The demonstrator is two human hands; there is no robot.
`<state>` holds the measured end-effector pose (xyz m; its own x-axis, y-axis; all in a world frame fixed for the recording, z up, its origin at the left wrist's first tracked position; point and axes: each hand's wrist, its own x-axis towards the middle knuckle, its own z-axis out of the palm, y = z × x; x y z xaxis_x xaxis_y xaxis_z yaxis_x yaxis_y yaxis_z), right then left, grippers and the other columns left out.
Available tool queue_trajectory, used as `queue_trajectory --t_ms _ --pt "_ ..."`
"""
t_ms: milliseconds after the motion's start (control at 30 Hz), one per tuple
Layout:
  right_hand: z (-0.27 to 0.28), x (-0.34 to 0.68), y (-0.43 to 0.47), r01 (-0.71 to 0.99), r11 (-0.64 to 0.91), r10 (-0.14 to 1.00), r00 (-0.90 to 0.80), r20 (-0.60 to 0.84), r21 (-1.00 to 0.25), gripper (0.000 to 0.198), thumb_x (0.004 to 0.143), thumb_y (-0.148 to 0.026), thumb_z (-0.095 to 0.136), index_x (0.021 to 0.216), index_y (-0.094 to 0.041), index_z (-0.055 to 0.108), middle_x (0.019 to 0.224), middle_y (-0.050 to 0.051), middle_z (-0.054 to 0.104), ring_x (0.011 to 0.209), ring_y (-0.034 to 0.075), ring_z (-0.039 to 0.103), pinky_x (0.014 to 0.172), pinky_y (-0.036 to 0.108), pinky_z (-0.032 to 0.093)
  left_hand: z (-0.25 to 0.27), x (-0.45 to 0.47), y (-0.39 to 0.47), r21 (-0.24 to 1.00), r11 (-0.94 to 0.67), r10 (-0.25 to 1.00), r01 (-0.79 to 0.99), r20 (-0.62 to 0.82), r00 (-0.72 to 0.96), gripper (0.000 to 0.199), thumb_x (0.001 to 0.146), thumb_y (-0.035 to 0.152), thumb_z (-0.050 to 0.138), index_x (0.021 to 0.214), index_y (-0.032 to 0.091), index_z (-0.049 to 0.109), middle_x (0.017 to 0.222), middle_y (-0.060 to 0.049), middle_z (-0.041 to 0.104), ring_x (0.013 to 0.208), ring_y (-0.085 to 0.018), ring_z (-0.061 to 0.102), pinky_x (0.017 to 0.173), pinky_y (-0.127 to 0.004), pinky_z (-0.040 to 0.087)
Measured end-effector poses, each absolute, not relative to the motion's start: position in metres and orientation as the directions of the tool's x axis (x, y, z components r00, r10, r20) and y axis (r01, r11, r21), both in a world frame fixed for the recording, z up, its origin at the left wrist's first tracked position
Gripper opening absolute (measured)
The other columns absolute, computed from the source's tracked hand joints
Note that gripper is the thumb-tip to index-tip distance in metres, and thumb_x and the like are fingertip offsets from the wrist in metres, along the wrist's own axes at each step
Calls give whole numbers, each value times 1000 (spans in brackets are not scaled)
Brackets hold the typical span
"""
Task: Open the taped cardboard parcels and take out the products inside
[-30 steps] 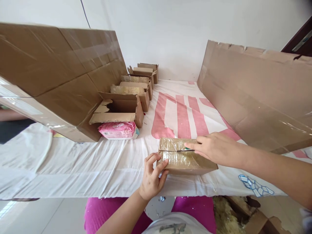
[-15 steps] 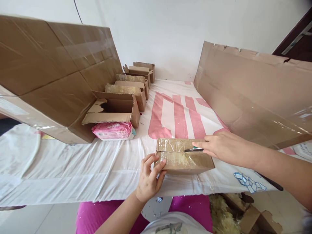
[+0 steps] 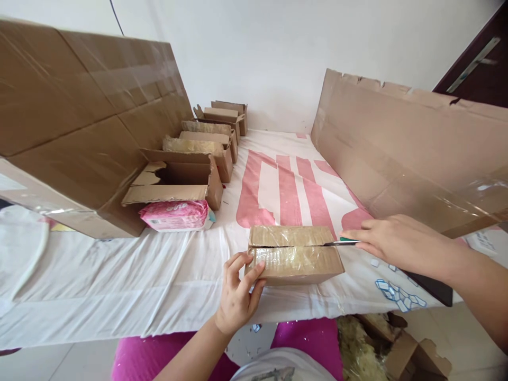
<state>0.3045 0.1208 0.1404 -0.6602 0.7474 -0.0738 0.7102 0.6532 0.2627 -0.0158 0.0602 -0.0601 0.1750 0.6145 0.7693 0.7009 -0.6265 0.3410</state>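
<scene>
A taped cardboard box [image 3: 296,264] lies near the table's front edge, with a slit running along its top seam. My left hand [image 3: 240,291] grips its left end, fingertips on the top and thumb against the front side. At the right end, my right hand [image 3: 381,241] is closed around a cutter [image 3: 344,242] with a thin metal blade and a green part. The blade's tip lies at the seam's right end. Most of the cutter's handle is hidden in my fingers.
Opened small boxes [image 3: 214,177] stand in a row at left, before a large carton [image 3: 91,116]. A pink wipes pack [image 3: 177,216] sits nearest. A tall cardboard panel [image 3: 413,153] stands at right, a dark flat object [image 3: 431,286] below it. Torn cardboard [image 3: 413,357] lies on the floor.
My right hand has drawn the cutter rightward along the seam to the box's right end, and the slit is longer. My left hand still holds the left end. The view has shifted slightly.
</scene>
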Motion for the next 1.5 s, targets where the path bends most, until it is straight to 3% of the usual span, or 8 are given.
queue_trajectory --t_ms 167,333,467,733,967,1233,1367,1500 --pt "120 319 114 753 576 801 -597 -37 317 35 96 -30 49 129 -31 60 87 3 72 58 15 62 50 26 35 -56 -15 60 360 -627 615 691 773 156 37 86 8 59 120 20 53 119 -13 44 115 -28 46 92 -51 48" --pt "106 326 111 797 560 801 -591 95 227 35 99 -33 42 129 -28 60 96 4 73 65 16 66 54 27 43 -50 -14 58 387 -601 649 699 747 145 33 87 10 57 118 23 55 117 -11 45 114 -27 47 91 -49 50" --pt "109 307 110 749 636 732 -662 165 185 36 101 -32 39 130 -26 60 92 4 72 70 15 66 60 27 45 -51 -13 57 386 -598 649 703 747 141 33 87 10 58 117 23 55 118 -12 46 115 -28 46 91 -50 49" --pt "88 264 122 577 737 583 -806 101 352 45 93 -10 46 135 -26 55 79 1 64 62 11 54 54 25 35 -51 -13 55 369 -590 648 719 747 149 35 87 9 58 119 21 54 119 -13 46 115 -28 46 92 -50 49" --pt "100 262 116 567 702 629 -778 -1 432 55 84 -1 49 133 -23 55 81 1 64 58 12 55 49 27 30 -52 -13 55 342 -587 633 734 759 152 33 86 10 59 118 21 56 118 -13 48 115 -29 46 91 -51 50" --pt "97 259 123 490 748 527 -849 47 448 51 83 -1 51 130 -21 57 82 2 64 65 13 57 54 27 36 -51 -11 57 368 -586 637 722 760 129 31 87 10 58 116 21 55 118 -13 47 115 -29 46 91 -51 50" --pt "94 253 124 508 733 567 -823 5 452 53 83 -1 53 131 -23 56 82 2 64 65 13 59 53 26 34 -51 -12 57 345 -590 626 730 766 143 31 87 10 59 116 19 55 118 -13 46 115 -30 46 90 -51 51" --pt "106 253 121 534 693 654 -748 -110 484 47 80 2 54 121 -20 63 79 3 65 62 15 61 50 26 32 -50 -12 56 330 -591 624 736 766 157 31 87 10 59 117 19 55 118 -14 46 115 -30 46 90 -51 50"
